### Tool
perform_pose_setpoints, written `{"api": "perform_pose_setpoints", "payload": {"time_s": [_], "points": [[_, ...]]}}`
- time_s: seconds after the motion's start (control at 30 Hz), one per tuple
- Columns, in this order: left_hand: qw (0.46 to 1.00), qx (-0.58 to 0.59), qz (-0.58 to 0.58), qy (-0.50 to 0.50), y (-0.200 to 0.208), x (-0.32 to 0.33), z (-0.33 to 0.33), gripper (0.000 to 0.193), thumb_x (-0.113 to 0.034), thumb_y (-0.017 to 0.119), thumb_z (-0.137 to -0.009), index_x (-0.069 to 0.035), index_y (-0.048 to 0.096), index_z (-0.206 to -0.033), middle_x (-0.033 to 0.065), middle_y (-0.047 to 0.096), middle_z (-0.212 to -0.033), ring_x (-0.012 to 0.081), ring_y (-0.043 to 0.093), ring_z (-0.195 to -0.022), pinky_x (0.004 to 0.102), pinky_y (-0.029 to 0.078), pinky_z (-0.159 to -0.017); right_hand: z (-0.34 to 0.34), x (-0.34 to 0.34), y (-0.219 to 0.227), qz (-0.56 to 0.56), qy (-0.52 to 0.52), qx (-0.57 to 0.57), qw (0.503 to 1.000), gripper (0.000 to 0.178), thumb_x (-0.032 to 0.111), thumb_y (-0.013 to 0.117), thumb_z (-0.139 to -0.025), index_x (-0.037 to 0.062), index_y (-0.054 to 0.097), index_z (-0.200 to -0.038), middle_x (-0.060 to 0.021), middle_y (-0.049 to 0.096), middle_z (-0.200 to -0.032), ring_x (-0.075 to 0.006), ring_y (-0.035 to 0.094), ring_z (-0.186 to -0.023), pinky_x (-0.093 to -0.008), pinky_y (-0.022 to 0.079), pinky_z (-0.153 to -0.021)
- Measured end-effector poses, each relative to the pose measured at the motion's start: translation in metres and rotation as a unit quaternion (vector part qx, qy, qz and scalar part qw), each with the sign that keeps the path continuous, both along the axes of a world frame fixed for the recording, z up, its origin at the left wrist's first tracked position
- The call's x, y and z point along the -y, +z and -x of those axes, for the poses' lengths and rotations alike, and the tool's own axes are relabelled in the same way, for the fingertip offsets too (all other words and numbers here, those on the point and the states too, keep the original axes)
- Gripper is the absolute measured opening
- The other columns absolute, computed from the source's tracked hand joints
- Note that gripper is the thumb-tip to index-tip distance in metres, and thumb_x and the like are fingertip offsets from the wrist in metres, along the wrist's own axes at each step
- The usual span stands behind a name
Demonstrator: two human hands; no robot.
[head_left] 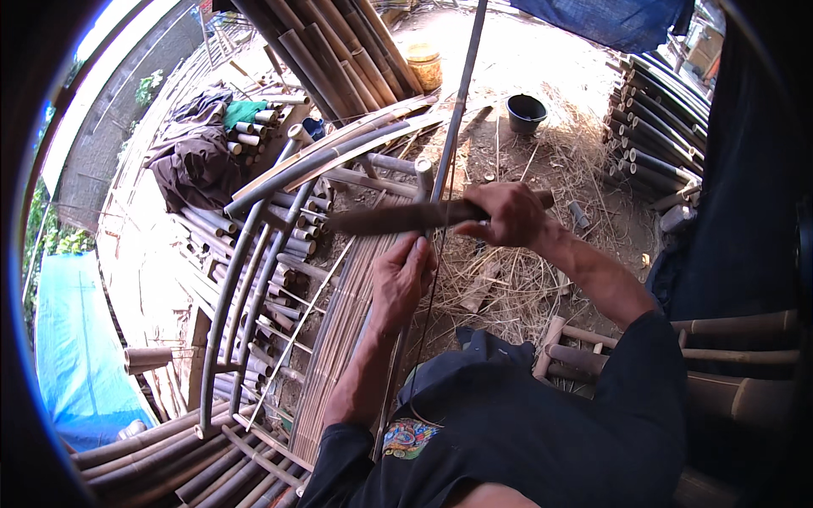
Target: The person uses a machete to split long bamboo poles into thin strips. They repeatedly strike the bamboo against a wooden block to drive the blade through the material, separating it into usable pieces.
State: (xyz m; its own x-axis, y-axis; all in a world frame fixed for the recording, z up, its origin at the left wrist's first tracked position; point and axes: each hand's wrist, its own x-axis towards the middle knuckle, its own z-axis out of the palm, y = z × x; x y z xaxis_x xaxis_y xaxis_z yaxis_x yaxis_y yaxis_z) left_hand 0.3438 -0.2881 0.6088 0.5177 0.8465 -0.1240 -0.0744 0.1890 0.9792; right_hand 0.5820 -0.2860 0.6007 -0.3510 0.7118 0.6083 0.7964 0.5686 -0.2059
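My right hand [508, 216] is wrapped round a long dark brown machete [381, 220], its broad end pointing left and somewhat blurred. The machete lies across a long, narrow bamboo strip [465, 93] that runs from the top of the view down toward my body. Just below that crossing, my left hand [402, 275] is closed on the strip, thumb and fingertips pressed together. Left of that hand is a bamboo bench with a slatted seat [347, 313] and a curved side frame [229, 313]. A thin dark strand [429, 317] hangs beside my left wrist.
Cut bamboo lengths [288, 241] lie stacked beyond the bench. More poles [652, 127] are piled at far right. A black bucket [526, 113] and yellow tub [424, 66] stand on the shaving-strewn ground [474, 279]. Dark cloth [195, 152] covers part of the stack; blue tarp [80, 339] lies left.
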Motion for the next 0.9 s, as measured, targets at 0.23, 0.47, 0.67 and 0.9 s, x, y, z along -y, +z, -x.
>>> {"api": "perform_pose_setpoints", "payload": {"time_s": [0.23, 0.47, 0.67, 0.9], "points": [[0.997, -0.039, -0.015, 0.062, -0.025, 0.036, 0.019, 0.035, -0.017, 0.055, -0.098, -0.001, 0.054, -0.129, -0.0012, 0.055, -0.075, 0.0026, 0.046, -0.060, 0.0163, 0.035, -0.050, -0.015, 0.008, -0.020, 0.148, -0.122, -0.116, 0.975, 0.054, 0.060, 0.040, -0.094, 0.0090, 0.055, -0.082, -0.0018, 0.049, -0.047, -0.0121, 0.049, -0.036, -0.0332, 0.045, -0.033], [0.994, -0.093, -0.030, 0.045, -0.025, 0.054, 0.041, 0.035, -0.013, 0.052, -0.098, -0.001, 0.054, -0.131, -0.0057, 0.050, -0.073, 0.0015, 0.045, -0.063, 0.0167, 0.037, -0.055, -0.039, -0.001, -0.026, 0.148, -0.226, -0.118, 0.956, 0.061, 0.065, 0.035, -0.093, 0.0076, 0.054, -0.081, -0.0017, 0.049, -0.049, -0.0120, 0.049, -0.036, -0.0339, 0.048, -0.035], [0.993, -0.110, -0.019, 0.044, -0.030, 0.073, 0.064, 0.033, -0.013, 0.052, -0.097, 0.002, 0.056, -0.126, -0.0059, 0.049, -0.069, 0.0017, 0.044, -0.060, 0.0175, 0.036, -0.053, -0.089, -0.020, -0.039, 0.134, -0.270, -0.105, 0.948, 0.073, 0.076, 0.024, -0.086, 0.0096, 0.054, -0.081, 0.0027, 0.039, -0.048, -0.0047, 0.036, -0.035, -0.0279, 0.035, -0.025], [0.987, -0.152, 0.008, 0.040, -0.067, 0.145, 0.155, 0.036, -0.024, 0.053, -0.098, 0.003, 0.060, -0.121, -0.0068, 0.048, -0.064, 0.0020, 0.041, -0.055, 0.0187, 0.033, -0.049, -0.202, -0.045, -0.006, 0.210, -0.405, -0.138, 0.879, 0.078, 0.076, 0.032, -0.086, 0.0072, 0.065, -0.101, -0.0140, 0.065, -0.075, -0.0282, 0.064, -0.069, -0.0436, 0.050, -0.062]]}}
